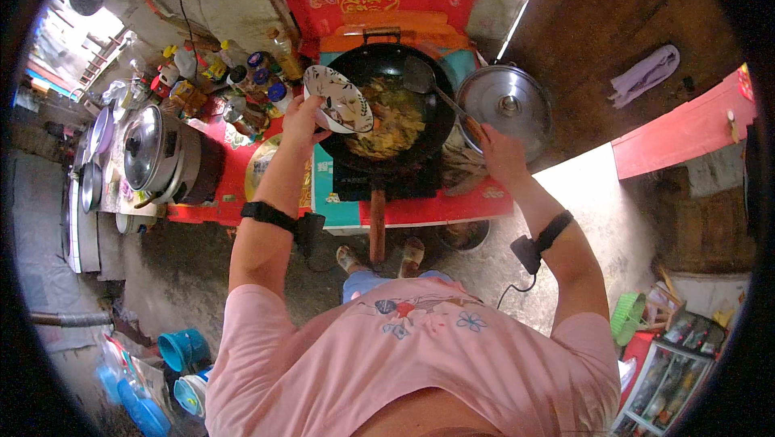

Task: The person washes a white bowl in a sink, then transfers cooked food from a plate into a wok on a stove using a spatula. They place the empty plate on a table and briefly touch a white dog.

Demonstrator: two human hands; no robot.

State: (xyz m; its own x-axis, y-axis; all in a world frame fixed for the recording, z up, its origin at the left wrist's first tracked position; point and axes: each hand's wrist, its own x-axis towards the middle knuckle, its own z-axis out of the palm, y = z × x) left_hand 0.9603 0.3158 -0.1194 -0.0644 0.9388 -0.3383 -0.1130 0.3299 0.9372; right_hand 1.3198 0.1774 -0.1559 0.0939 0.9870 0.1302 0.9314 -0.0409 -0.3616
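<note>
My left hand grips the rim of a white bowl with a leaf pattern. The bowl is tilted beside the left edge of a black wok, its inside facing me and the wok. In my right hand is the wooden handle of a spatula, whose metal blade rests within the wok near its right wall. Cooked food, yellowish and in pieces, lies at the wok's bottom and left side. The wok stands on a black stove, its wooden handle pointing towards me.
A lidded metal pot stands right of the wok, with a crumpled cloth near it. Bottles and jars crowd the left back. A large cooker with a glass lid sits farther left. A basin is on the floor below.
</note>
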